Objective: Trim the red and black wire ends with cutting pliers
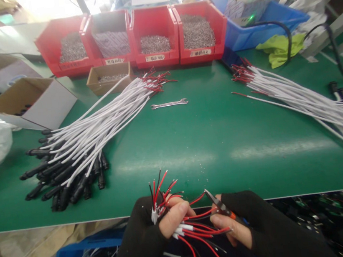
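Note:
A bunch of white cables [179,231] with bare red and black wire ends is gripped in my left hand [175,218], just in front of the table's near edge. Some wire ends point up past my thumb, while others hang to the right. My right hand [231,226] is closed round a pair of cutting pliers [222,207] with orange on the handles. The plier tips are at the end of one red wire [198,198]. Small white bits [202,175] lie on the green table beyond the tips. Dark sleeves cover most of both hands.
White cables with black connectors lie in a left pile [104,120] and a right pile [303,98]. Between them is an open-end wrench [170,103]. Red bins [157,58] of small metal parts line the back, beside a blue bin [259,28]. Cardboard boxes [56,97] stand left.

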### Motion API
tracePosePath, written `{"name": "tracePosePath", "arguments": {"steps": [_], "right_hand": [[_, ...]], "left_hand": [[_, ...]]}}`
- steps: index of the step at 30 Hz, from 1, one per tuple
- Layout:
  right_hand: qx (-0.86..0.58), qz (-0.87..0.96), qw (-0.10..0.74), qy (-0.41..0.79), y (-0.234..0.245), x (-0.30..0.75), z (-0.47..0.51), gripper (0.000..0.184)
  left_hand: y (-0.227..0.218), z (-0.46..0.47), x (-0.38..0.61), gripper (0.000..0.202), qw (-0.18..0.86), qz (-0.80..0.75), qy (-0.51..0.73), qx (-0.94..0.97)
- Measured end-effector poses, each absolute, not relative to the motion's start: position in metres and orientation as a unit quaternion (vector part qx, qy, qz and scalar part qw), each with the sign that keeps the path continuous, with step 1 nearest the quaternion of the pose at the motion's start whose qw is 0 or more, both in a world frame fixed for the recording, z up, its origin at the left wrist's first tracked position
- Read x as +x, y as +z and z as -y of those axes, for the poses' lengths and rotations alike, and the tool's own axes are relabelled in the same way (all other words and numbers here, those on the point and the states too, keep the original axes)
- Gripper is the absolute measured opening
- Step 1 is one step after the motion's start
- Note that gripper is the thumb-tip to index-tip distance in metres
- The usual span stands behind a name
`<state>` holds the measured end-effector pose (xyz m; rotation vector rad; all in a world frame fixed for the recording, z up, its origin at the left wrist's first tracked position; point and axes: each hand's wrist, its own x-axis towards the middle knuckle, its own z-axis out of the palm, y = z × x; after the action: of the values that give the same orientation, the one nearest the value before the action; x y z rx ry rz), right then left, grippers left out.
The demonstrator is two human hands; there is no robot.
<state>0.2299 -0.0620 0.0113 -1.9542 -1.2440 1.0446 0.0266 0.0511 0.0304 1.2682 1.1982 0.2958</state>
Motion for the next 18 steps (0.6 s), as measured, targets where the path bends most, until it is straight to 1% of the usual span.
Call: {"name": "tracePosePath", "arguments": {"steps": [2, 8, 14, 18], "right_hand": [[-0.731, 0.468, 0.303, 0.393, 0.0129, 0.2281, 0.0605, 0.024], [-0.731, 0.465, 0.307, 0.394, 0.0137, 0.2269, 0.0614, 0.032], [-0.732, 0.475, 0.300, 0.386, 0.0111, 0.2286, 0.0625, 0.031], [-0.741, 0.455, 0.275, 0.411, 0.0086, 0.2294, 0.0639, 0.041]], "left_hand": [[0.0312, -0.0511, 0.0266, 0.024, 0.633, -0.518, 0.132, 0.559], [0.0325, -0.0528, 0.0285, 0.024, 0.618, -0.529, 0.143, 0.563], [0.0313, -0.0518, 0.0274, 0.025, 0.623, -0.533, 0.138, 0.555], [0.0339, -0.0526, 0.0290, 0.025, 0.622, -0.534, 0.138, 0.557]]}}
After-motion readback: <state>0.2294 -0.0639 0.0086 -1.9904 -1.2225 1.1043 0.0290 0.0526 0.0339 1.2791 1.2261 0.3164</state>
